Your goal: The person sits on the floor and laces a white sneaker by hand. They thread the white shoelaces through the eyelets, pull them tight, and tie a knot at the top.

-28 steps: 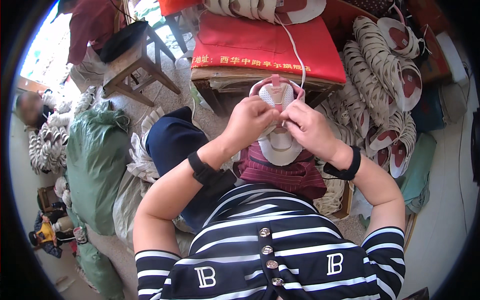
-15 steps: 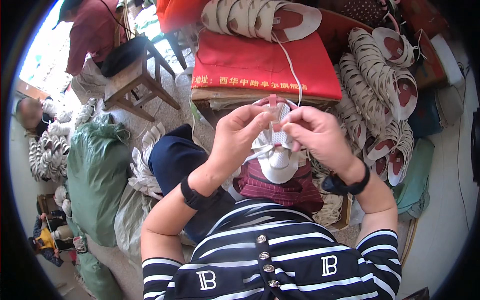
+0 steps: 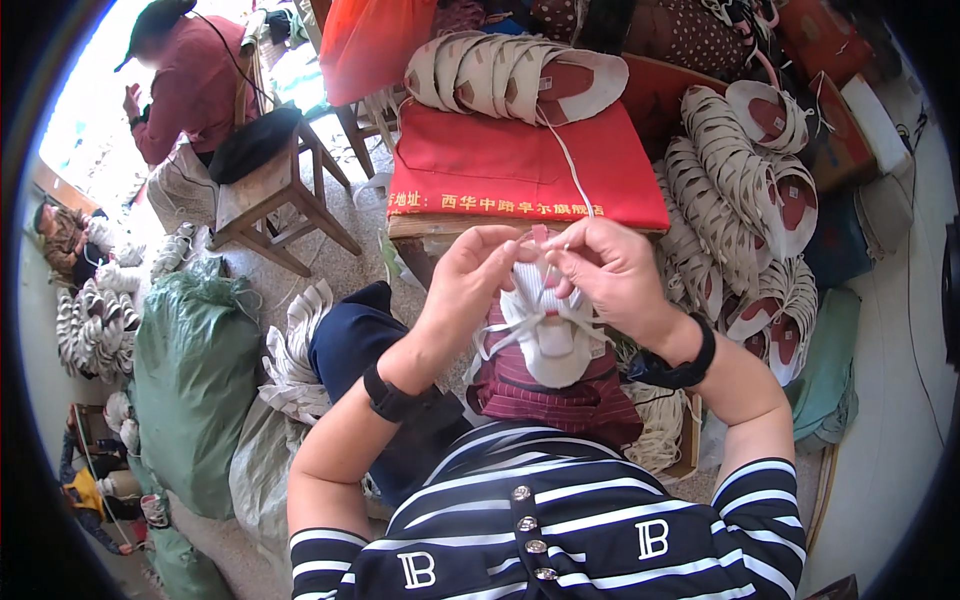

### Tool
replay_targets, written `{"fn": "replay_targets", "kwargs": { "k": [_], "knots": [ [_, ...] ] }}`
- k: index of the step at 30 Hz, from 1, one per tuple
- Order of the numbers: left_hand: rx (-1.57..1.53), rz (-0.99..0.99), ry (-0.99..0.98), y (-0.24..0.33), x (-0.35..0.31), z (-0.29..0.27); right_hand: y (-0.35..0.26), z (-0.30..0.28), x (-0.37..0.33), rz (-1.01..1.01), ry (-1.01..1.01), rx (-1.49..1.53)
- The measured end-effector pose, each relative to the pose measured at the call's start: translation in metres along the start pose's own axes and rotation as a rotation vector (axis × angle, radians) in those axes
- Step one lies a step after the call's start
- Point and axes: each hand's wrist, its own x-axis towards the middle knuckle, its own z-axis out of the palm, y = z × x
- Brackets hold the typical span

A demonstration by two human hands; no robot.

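Observation:
A white shoe upper (image 3: 555, 352) with white laces rests toe toward me on a maroon striped cloth (image 3: 545, 410) over my lap. A pink-red tab (image 3: 541, 234) sticks up at its tongue end. My left hand (image 3: 478, 278) is closed in a pinch at the left of the tongue; what lies between its fingertips is too small to make out. My right hand (image 3: 618, 285) pinches a white shoelace near the tab, close to the left fingertips. Loose lace ends (image 3: 492, 345) hang at the shoe's left side.
Ahead stands a small table with a red cloth (image 3: 520, 170) and a row of nested uppers (image 3: 500, 80). Stacked uppers (image 3: 735, 190) fill the right. Left are a wooden stool (image 3: 270, 210), a green sack (image 3: 195, 380) and a seated person (image 3: 190, 85). A box of laces (image 3: 660, 435) lies beside my lap.
Both hands have come closer together at the tongue. The shoe has tilted and shows more of its toe, lower in view. The view has shifted slightly.

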Motion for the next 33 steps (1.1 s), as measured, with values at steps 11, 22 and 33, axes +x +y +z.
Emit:
{"fn": "replay_targets", "kwargs": {
  "k": [11,22,33],
  "knots": [
    [0.167,0.082,-0.603,-0.007,-0.028,0.034,-0.189,-0.083,0.048,-0.722,0.479,-0.073],
    [-0.264,0.111,-0.365,0.099,-0.045,0.031,-0.03,-0.089,0.029,-0.197,0.065,-0.698],
    [-0.267,0.111,-0.191,0.072,-0.018,0.038,0.057,0.02,-0.042,-0.259,-0.238,-0.988]
  ]
}}
